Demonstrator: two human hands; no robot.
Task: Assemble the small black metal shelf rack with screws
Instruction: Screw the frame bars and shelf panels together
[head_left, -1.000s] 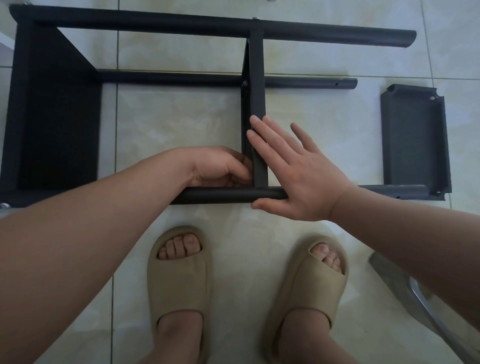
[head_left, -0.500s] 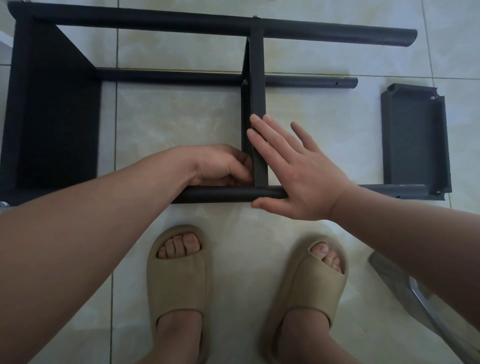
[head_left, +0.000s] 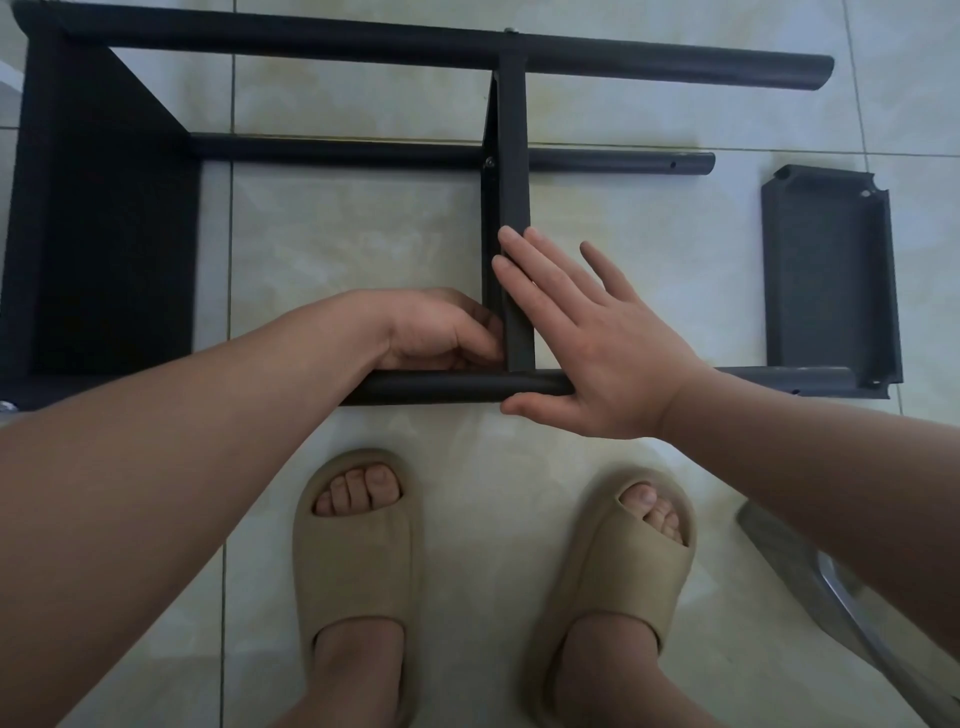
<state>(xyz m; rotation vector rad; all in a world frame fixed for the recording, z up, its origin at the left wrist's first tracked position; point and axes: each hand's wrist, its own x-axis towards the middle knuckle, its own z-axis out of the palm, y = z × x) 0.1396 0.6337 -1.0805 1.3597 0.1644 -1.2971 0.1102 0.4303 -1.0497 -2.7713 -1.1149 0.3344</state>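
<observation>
A pale tiled floor (head_left: 363, 249) fills the view, and the black metal rack (head_left: 291, 44) lies on it on its side, spanning nearly the whole width. Its solid end panel (head_left: 109, 234) closes the left end. Three long tubes run rightward from that panel: the far tube (head_left: 675, 65) along the top, a shorter second tube (head_left: 337, 148) below it, and the near tube (head_left: 441, 387) just ahead of the person's feet. A middle panel (head_left: 514, 156) stands on edge across them, meeting the far tube at the top and the near tube at the bottom.

A loose panel (head_left: 826, 270), tray-shaped with a raised rim, lies at the right, its near corner at the end of the near tube.

The right hand (head_left: 597, 353) lies flat against the right face of the middle panel, its grip spread, straight fingers (head_left: 524, 265) pressing the panel and the thumb along the near tube. The left hand (head_left: 436, 330) sits in the corner to the left of that joint, fingers curled toward the panel; I cannot tell whether its grip pinches anything.

Two beige sandals (head_left: 358, 561) stand below. A shiny metal piece (head_left: 841, 597) shows at the lower right edge. A small screw (head_left: 489, 163) sits where the middle panel meets the second tube.
</observation>
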